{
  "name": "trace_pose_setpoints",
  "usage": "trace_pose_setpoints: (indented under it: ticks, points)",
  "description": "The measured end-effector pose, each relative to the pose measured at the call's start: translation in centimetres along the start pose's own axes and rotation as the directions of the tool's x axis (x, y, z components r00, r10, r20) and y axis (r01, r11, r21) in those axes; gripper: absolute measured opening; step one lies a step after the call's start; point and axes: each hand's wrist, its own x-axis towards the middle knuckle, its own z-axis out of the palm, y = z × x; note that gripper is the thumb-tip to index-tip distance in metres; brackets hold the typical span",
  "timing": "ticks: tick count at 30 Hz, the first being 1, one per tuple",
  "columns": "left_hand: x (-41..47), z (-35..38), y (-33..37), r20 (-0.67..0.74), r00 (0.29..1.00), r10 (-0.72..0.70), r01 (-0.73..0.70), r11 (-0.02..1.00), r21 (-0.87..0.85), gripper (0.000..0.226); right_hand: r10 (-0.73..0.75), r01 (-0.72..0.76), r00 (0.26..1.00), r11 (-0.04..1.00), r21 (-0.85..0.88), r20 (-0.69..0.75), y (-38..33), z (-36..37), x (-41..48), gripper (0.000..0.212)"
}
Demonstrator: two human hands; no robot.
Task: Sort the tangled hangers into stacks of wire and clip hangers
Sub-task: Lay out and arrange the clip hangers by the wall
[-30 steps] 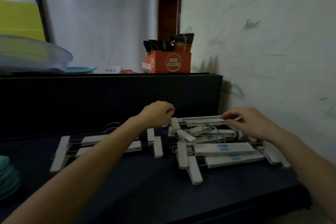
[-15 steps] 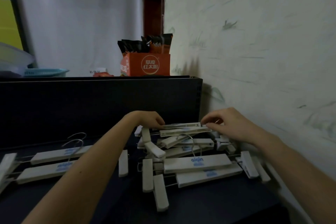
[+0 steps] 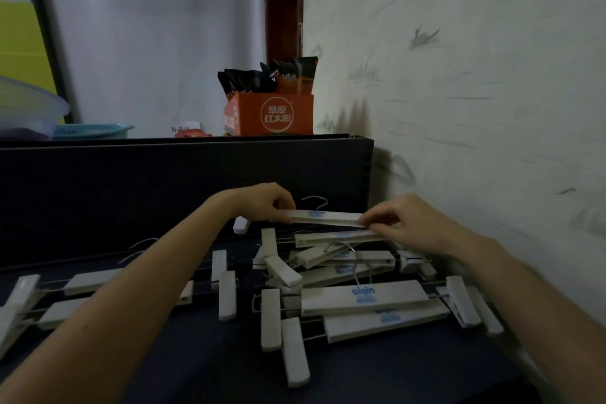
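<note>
**A:** So where was the clip hanger (image 3: 324, 218)?

**B:** Just above the tangled pile (image 3: 362, 297) on the worktop (image 3: 183, 367). Left hand (image 3: 264, 203) and right hand (image 3: 405, 220) each pinched an end in their fingers (image 3: 283, 209), I guess so it stayed level and the hook wouldn't snag.

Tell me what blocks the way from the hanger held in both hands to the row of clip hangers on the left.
Nothing visible does. The held hanger is above the tangled pile; only the person's own left forearm crosses over the left stack.
</note>
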Motion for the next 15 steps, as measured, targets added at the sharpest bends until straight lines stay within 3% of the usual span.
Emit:
trace_pose_setpoints:
  ticks: [4,8,11,15]
  points:
    - [-1.1,-0.5,0.5,-0.079,0.997,-0.020,0.035,0.980,0.195,0.024,-0.055,0.057,0.998,0.988,-0.141,0.018,-0.1,0.7,0.9,0.028]
    - [-2.8,-1.3,0.4,-0.198,0.979,-0.042,0.115,0.920,0.374,0.032,-0.156,0.141,0.986,0.967,-0.213,-0.052,-0.1,1.1,1.1,0.018]
    - [-4.5,-1.9,-0.2,-0.260,0.965,-0.031,0.142,0.897,0.420,0.036,-0.160,0.146,0.983,0.978,-0.147,-0.087,0.1,1.5,1.3,0.017]
    - [-7.1,-2.1,-1.0,-0.296,0.954,-0.048,0.173,0.894,0.413,0.038,-0.264,0.233,0.958,0.945,-0.231,-0.113,-0.2,2.1,2.1,0.023]
